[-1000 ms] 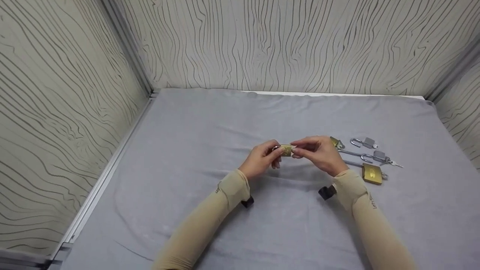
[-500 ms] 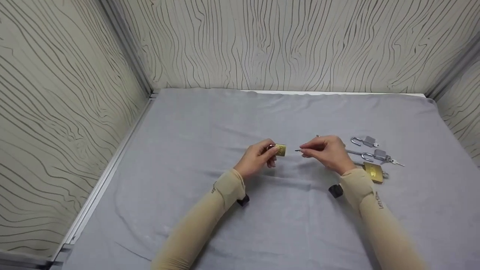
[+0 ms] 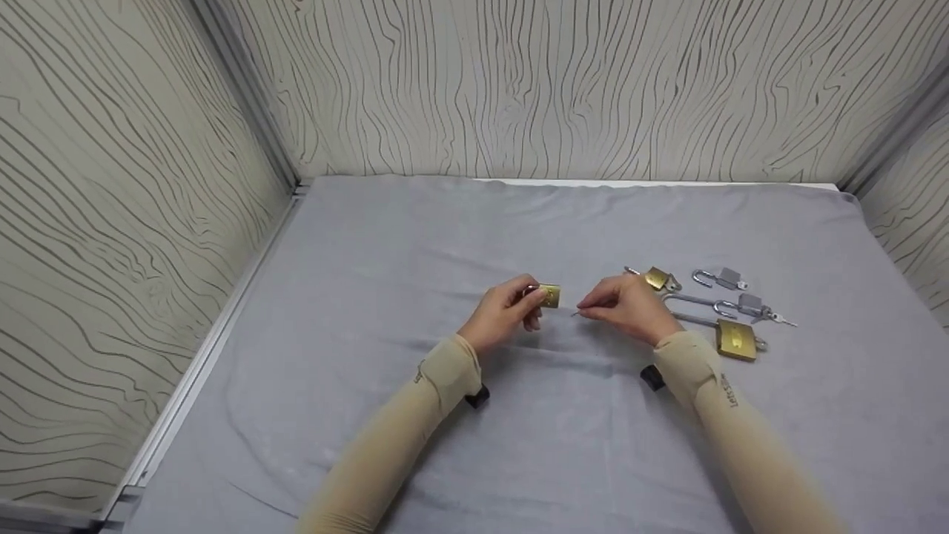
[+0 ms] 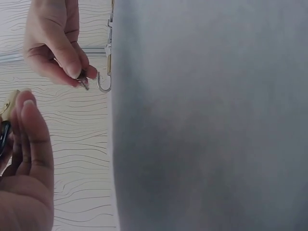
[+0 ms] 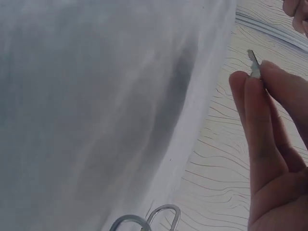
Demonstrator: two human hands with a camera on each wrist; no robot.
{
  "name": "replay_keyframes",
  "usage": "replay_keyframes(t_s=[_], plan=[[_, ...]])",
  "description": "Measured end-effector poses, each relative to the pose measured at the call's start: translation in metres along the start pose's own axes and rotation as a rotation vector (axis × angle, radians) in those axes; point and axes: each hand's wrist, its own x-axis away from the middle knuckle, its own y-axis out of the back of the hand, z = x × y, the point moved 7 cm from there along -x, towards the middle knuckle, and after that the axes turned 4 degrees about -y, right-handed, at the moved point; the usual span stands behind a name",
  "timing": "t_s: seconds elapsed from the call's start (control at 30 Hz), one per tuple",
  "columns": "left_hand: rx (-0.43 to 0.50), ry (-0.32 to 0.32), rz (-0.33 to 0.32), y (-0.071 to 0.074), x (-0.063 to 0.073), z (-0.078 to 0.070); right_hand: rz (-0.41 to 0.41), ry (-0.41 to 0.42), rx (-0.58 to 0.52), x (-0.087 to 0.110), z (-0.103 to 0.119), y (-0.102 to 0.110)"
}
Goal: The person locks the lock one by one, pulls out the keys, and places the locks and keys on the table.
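Observation:
My left hand point(image 3: 498, 314) grips a small brass padlock point(image 3: 551, 296) by its shackle end, the body pointing toward the other hand. In the left wrist view only an edge of that padlock point(image 4: 9, 105) shows beyond the fingers. A small silver key point(image 5: 254, 64) is pinched between thumb and fingertips of my right hand point(image 3: 626, 306), its toothed blade sticking out. A short gap separates the key's tip from the padlock. The key's head is hidden by the fingers.
Right of my right hand lie a small brass padlock point(image 3: 655, 279), a large long-shackle brass padlock point(image 3: 736, 340) and two grey padlocks, one upper point(image 3: 729, 279) and one lower point(image 3: 749, 304), with keys. A grey cloth point(image 3: 371, 245) covers the table; patterned walls point(image 3: 474, 89) stand behind and beside.
My right hand has drawn the key away from the padlock, then come back slightly left with its tip lower. The left hand has shifted a little left with the padlock.

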Motion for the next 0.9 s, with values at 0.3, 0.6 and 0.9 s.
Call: replay_keyframes(t_s=[0.3, 0.6, 0.9], plan=[[0.020, -0.003, 0.012, -0.001, -0.003, 0.003, 0.043, -0.003, 0.076, -0.002, 0.001, -0.003], [0.007, -0.030, 0.007, 0.001, -0.004, 0.005, -0.043, 0.157, -0.071, -0.001, 0.030, -0.009], [0.037, -0.030, 0.000, -0.001, -0.006, 0.005, -0.192, 0.438, 0.022, 0.002, 0.058, -0.013]])
